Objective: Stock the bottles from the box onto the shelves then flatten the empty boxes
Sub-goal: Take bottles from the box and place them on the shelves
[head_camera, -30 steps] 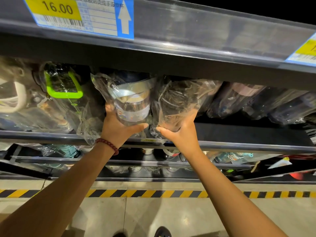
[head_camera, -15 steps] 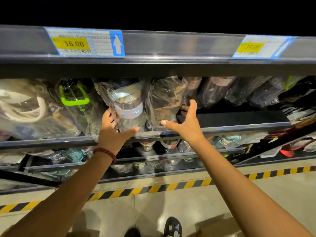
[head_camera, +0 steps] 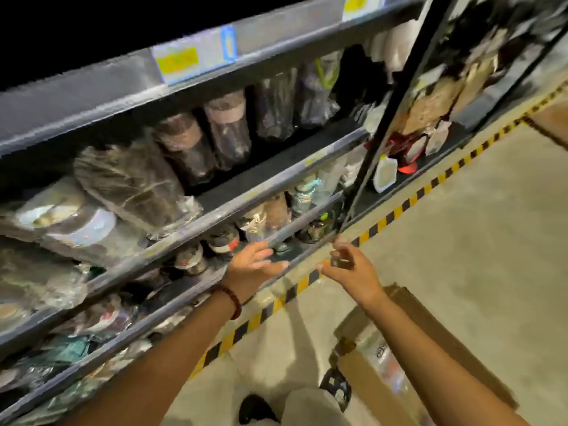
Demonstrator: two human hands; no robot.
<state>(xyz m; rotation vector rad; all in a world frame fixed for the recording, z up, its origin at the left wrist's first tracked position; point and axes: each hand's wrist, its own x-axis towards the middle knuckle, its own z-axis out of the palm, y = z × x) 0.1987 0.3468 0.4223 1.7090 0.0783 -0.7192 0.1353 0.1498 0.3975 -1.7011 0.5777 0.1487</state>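
Plastic-wrapped bottles (head_camera: 196,142) crowd the left of the grey metal middle shelf (head_camera: 276,179); its right stretch lies bare. A black upright post (head_camera: 390,96) bounds it. The open brown cardboard box (head_camera: 399,348) blocks the concrete floor (head_camera: 476,241) underfoot.

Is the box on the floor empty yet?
Not empty: the open box by the feet shows plastic-wrapped items inside. How many remain, cannot tell.

Plastic-wrapped bottles (head_camera: 212,139) crowd the shelves (head_camera: 276,179); open box (head_camera: 399,348) on floor.
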